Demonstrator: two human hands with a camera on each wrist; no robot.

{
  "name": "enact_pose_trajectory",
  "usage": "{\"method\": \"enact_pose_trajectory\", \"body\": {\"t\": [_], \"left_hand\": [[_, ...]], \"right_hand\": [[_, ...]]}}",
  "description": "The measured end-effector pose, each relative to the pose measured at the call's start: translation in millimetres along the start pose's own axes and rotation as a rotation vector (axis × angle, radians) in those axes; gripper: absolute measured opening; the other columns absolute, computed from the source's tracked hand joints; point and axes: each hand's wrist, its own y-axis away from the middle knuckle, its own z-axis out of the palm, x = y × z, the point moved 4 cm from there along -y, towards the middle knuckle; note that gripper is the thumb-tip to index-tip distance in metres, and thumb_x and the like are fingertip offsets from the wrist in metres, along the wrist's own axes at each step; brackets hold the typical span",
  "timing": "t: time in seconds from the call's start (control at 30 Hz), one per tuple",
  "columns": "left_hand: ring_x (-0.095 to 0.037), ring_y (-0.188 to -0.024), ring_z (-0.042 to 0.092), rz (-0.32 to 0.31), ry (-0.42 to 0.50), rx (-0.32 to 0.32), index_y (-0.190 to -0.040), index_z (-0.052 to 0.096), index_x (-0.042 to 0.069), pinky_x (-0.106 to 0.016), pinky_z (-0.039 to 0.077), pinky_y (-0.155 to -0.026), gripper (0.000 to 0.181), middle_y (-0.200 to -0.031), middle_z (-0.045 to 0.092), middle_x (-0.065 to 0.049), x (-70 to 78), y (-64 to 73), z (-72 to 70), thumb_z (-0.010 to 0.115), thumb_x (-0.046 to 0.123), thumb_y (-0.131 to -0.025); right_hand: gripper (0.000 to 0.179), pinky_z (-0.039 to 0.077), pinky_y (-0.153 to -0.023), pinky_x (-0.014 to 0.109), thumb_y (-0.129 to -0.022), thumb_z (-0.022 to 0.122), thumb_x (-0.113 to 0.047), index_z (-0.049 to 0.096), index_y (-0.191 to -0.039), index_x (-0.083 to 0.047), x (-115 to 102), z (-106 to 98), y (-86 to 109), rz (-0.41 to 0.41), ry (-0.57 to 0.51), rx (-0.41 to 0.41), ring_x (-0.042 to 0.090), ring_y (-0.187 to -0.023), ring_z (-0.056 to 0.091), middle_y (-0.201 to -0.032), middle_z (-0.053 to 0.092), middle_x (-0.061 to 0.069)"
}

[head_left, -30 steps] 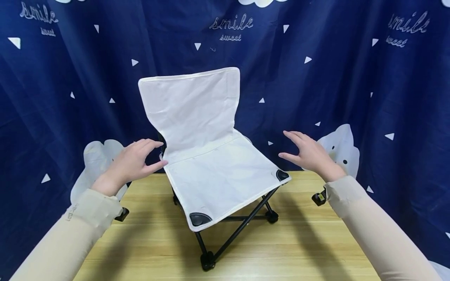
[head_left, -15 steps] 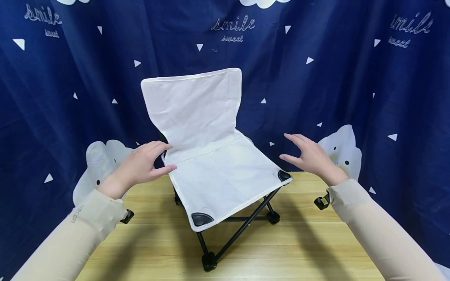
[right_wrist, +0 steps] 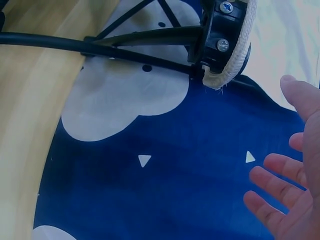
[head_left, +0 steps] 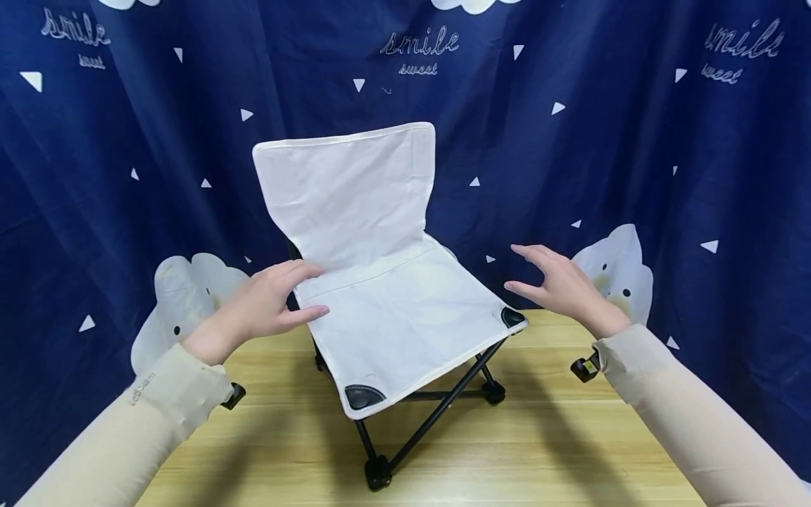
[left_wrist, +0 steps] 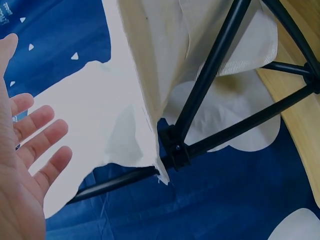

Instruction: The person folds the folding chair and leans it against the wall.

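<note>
White fabric chair (head_left: pixel 405 303): one, upright between the two hands; supports behind the backrest largely hidden by its cloth. The near end of the seat-and-back seam is partly covered by the left hand (head_left: pixel 260 303).
Black frame (head_left: pixel 437 413): crossed legs, below and between the hands; far legs partly masked by the seat.
Left hand: fingers loosely extended, thumb well apart from them, nothing in hold; overlaps the chair's side edge in the head view, contact cannot be told. Cut off at the left border of its wrist view.
Right hand (head_left: pixel 560 282): likewise spread, thumb wide of the fingers, holding nothing, apart from the seat. Cut off at the right border of its wrist view.
Sleeves (head_left: pixel 690 415): two, running out of frame behind the hands; lettering on the left cuff hard to read.
Wooden surface (head_left: pixel 494 458): beneath both hands.
Blue curtain (head_left: pixel 570 169): behind both hands.
</note>
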Motion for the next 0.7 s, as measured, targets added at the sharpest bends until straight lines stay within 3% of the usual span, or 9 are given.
{"method": "enact_pose_trajectory", "body": {"t": [0.37, 0.7], "left_hand": [[-0.032, -0.114, 0.074, 0.11, 0.054, 0.04, -0.134, 0.07, 0.004, -0.052, 0.062, -0.094, 0.057, -0.128, 0.076, -0.012, 18.5, 1.2, 2.3, 0.087, 0.038, -0.092], [-0.026, -0.111, 0.074, 0.205, 0.076, 0.078, -0.131, 0.072, 0.003, -0.047, 0.062, -0.091, 0.062, -0.122, 0.077, -0.009, 35.9, 0.0, 7.3, 0.065, 0.059, -0.105]], "right_hand": [[0.065, 0.058, -0.099, 0.064, -0.092, 0.089, -0.021, 0.063, -0.148, 0.0, 2.1, 0.9, 9.7, -0.037, -0.055, 0.033, 0.043, -0.121, 0.07, -0.137, 0.07, 0.024], [0.062, 0.063, -0.081, 0.054, -0.088, 0.091, -0.016, 0.067, -0.143, -0.001, 2.2, 4.3, 13.4, -0.103, -0.065, 0.052, 0.038, -0.112, 0.074, -0.127, 0.075, 0.02]]}}
